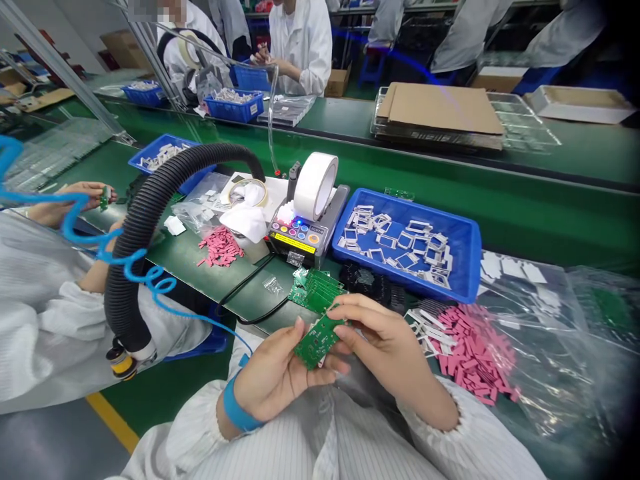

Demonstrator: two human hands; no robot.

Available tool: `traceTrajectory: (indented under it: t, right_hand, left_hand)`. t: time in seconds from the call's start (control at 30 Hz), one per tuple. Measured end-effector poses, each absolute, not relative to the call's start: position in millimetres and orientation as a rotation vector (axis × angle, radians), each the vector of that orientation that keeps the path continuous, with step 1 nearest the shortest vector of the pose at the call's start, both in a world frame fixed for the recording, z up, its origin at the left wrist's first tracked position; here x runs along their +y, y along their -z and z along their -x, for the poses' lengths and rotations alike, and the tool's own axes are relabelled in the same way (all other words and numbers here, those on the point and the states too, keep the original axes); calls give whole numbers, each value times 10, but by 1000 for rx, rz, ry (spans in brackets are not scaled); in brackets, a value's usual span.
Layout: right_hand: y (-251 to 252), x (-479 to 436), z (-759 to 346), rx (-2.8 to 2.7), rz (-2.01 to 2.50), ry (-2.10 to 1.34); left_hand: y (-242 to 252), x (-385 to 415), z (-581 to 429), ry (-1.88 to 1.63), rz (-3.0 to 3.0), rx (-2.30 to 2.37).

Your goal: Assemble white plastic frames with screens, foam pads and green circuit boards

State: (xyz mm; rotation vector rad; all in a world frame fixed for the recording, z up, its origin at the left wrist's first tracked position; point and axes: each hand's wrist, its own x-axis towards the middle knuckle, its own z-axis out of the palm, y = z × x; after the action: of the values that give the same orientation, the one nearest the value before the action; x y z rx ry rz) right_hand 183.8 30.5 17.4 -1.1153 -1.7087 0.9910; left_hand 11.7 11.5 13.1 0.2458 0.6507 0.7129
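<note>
Between both hands, in front of my body, is a green circuit board (pixel 316 343), tilted, with small parts on its face. My left hand (pixel 273 370), a blue wrist strap below it, grips the board's left end between thumb and fingers. At the upper right end, the thumb and fingers of my right hand (pixel 377 340) pinch it. A sliver of something pale and pink shows under the board, too little to make out. Just beyond lie several more green circuit boards (pixel 317 290) on the green bench, near a heap of black parts (pixel 367 283).
A blue tray (pixel 475 257) of white frames stands beyond my right hand. Pink strips (pixel 475 353) and clear plastic bags (pixel 560 360) lie at right. A tape dispenser (pixel 300 243) and pink pieces (pixel 221 247) stand ahead. At left are a black hose (pixel 135 247), a blue coiled cord (pixel 163 283) and a co-worker's hand (pixel 83 193).
</note>
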Motion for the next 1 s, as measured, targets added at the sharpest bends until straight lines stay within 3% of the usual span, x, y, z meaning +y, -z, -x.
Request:
traceTrajectory:
  t: [0.7, 1.0]
  right_hand:
    - [-211, 407, -1839, -1427, 1041, -1434]
    - [-219, 408, -1867, -1738, 1037, -1127]
  left_hand:
    - [-40, 118, -63, -639, -376, 554]
    - [-44, 106, -71, -649, -416, 572]
